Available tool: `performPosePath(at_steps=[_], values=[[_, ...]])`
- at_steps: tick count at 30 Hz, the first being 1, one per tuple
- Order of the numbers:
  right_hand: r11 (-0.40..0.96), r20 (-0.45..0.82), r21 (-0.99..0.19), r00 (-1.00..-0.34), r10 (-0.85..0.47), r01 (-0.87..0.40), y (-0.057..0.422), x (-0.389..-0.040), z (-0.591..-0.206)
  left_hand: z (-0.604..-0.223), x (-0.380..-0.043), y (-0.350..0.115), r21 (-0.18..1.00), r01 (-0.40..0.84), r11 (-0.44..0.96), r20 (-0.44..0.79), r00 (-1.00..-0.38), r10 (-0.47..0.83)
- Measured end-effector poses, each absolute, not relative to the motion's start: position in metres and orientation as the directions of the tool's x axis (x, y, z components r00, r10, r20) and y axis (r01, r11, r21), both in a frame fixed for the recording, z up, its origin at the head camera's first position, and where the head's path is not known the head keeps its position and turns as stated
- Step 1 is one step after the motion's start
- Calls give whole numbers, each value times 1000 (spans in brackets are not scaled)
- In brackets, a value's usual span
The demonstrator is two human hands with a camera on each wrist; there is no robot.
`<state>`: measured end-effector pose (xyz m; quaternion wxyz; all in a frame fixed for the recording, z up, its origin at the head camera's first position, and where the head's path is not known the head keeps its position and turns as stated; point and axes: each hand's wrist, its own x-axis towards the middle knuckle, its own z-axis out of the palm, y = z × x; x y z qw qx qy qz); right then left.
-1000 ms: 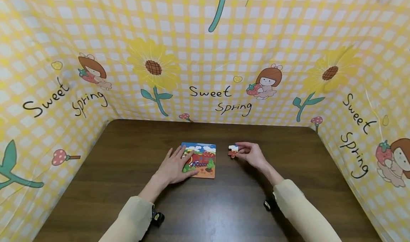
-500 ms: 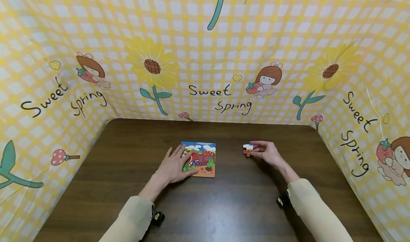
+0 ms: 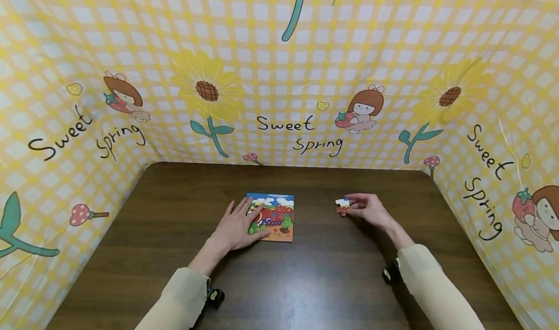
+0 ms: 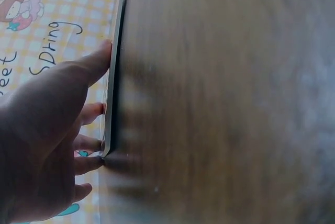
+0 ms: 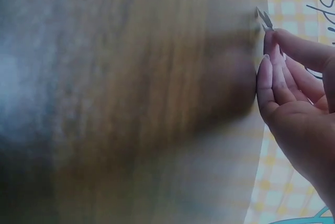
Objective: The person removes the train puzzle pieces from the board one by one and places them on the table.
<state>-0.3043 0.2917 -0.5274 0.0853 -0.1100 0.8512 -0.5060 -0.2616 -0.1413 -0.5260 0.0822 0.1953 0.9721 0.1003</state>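
A square jigsaw puzzle (image 3: 280,230) with a red train, clouds and green bushes lies on the table left of centre. My left hand (image 3: 236,229) rests over its left part with fingers spread, hiding that side of the picture. In the left wrist view, the thumb and fingertips lie along the top of the thin puzzle board (image 4: 116,72). Off to the right, my right hand (image 3: 369,210) pinches jigsaw pieces (image 3: 342,206) printed white, blue and red between thumb and fingertips. Two thin edges of the jigsaw pieces (image 5: 265,19) splay apart at the fingertips in the right wrist view.
The dark brown wooden table (image 3: 279,291) carries the puzzle. Yellow checked cloth (image 3: 279,77) with flowers and lettering rises at the back and both sides. Dark cameras are strapped at both wrists, near the pale sleeves (image 3: 183,291).
My right hand has moved right, away from the puzzle, with the jigsaw pieces in its fingertips; the last half second shows only a small shift. My left hand has stayed on the puzzle.
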Motion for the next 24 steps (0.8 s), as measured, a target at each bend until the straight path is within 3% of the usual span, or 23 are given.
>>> performPosePath(at_steps=[8,24], values=[[628,10,-756,-961,-275,-187,287,-305,-525,-527,-260,-142,223,356,908,-133,-911,390],[647,63,-727,-961,-268,-228,285,-302,-532,-532,-260,-145,231,352,907,-98,-919,381]])
